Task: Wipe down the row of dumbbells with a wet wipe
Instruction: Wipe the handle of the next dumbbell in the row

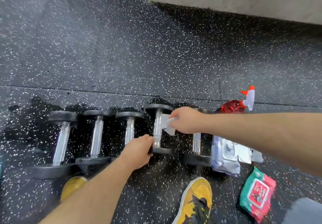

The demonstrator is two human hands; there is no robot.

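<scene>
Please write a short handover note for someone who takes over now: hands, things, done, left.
Left hand grips the near end of the fourth dumbbell from the left. Right hand holds the wet wipe at that dumbbell's handle. Five dumbbells lie in a row on the floor; two wipe packs lie right of the fifth dumbbell. Done: cannot tell. Left: finish this handle, then any unwiped ones.
</scene>
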